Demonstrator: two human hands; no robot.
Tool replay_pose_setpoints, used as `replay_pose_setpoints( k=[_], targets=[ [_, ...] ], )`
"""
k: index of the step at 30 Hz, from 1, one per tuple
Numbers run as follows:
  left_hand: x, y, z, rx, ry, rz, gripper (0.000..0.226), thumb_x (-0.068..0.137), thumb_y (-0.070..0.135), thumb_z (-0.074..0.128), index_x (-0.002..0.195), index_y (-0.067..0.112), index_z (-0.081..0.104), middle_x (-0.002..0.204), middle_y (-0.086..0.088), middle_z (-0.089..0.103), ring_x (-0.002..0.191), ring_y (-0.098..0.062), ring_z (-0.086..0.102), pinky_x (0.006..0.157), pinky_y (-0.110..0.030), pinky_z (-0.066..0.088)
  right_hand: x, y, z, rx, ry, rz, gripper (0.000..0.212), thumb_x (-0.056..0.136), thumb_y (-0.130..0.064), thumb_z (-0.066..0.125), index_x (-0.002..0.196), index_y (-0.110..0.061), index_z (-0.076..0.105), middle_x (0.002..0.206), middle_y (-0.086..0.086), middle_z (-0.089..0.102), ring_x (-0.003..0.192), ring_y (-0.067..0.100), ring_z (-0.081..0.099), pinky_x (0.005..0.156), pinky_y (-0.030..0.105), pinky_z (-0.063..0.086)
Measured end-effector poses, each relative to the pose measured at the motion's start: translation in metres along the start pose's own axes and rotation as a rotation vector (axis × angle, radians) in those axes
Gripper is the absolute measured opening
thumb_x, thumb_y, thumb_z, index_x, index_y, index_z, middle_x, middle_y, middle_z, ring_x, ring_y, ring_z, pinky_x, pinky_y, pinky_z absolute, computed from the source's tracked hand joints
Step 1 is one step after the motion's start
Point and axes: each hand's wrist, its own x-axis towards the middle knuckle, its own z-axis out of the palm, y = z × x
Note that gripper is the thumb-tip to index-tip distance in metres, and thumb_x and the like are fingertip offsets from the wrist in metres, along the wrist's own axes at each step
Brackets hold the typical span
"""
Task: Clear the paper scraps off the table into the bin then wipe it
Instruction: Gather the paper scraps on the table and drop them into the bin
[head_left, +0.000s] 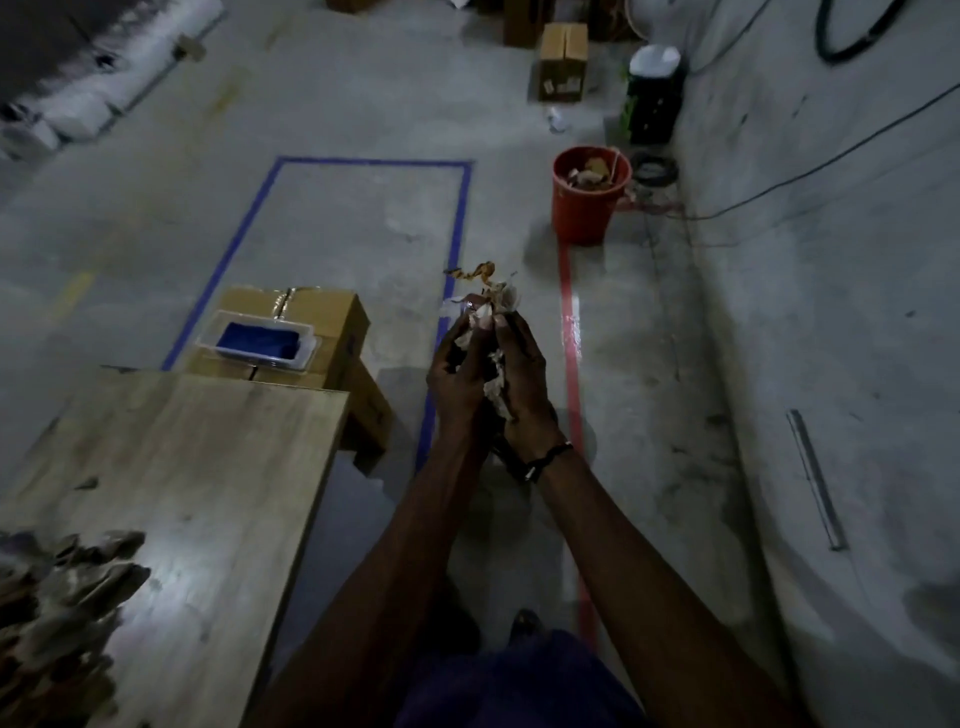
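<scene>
Between the cupped left hand (457, 371) and right hand (522, 374), pressed together, paper scraps (491, 304) protrude above the fingertips.

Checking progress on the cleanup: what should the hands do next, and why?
Probably carry the crumpled paper scraps cupped between left hand and right hand forward over the round orange plastic bin; it stands ahead on the floor, already holding scraps.

Looks like a warehouse or storeroom. Bare concrete floor (363, 104) marked with blue tape (457, 218) and a red line (571, 332); cardboard boxes (563, 60) stacked along the far side; loose cables (831, 156) trailing down a rough grey wall (857, 312); dim lighting overall.
</scene>
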Motion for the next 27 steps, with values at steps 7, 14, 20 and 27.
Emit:
replay_pose_setpoints(
  k=[7,14,20,27],
  targets=[
    [0.049,-0.064,0.022,0.037,0.009,-0.159,0.036,0.102,0.013,0.067,0.137,0.007,0.067,0.121,0.001,0.077,0.116,-0.014,0.072,0.091,-0.026,0.058,0.057,0.036,-0.039,-0.038,0.116,0.117,0.049,0.104,-0.037,0.06,0.147,-0.013,0.059,0.143,0.009,0.066,0.136,0.027,0.06,0.119,0.058,0.042],
    [0.107,-0.141,0.025,0.079,0.052,-0.324,0.029,0.1,0.014,0.072,0.129,0.012,0.073,0.124,-0.007,0.076,0.12,-0.024,0.071,0.105,-0.044,0.057,0.118,0.1,-0.07,-0.086,0.288,0.265,0.059,0.091,-0.05,0.07,0.139,-0.015,0.067,0.137,0.007,0.07,0.131,0.026,0.064,0.116,0.052,0.047],
    [0.138,-0.211,0.017,0.075,0.118,-0.518,0.033,0.1,0.01,0.07,0.133,0.008,0.07,0.117,0.001,0.078,0.113,-0.015,0.073,0.095,-0.03,0.06,0.152,0.171,-0.107,-0.089,0.39,0.422,0.073,0.085,-0.056,0.075,0.144,-0.015,0.061,0.143,0.005,0.066,0.133,0.024,0.063,0.117,0.054,0.047],
    [0.185,-0.327,0.001,0.071,0.229,-0.657,0.039,0.101,0.008,0.068,0.138,0.0,0.064,0.131,-0.019,0.071,0.124,-0.032,0.067,0.104,-0.039,0.057,0.209,0.275,-0.163,-0.101,0.381,0.599,0.042,0.105,-0.031,0.064,0.141,-0.01,0.062,0.146,0.014,0.063,0.136,0.033,0.06,0.12,0.056,0.043]
  ],
)
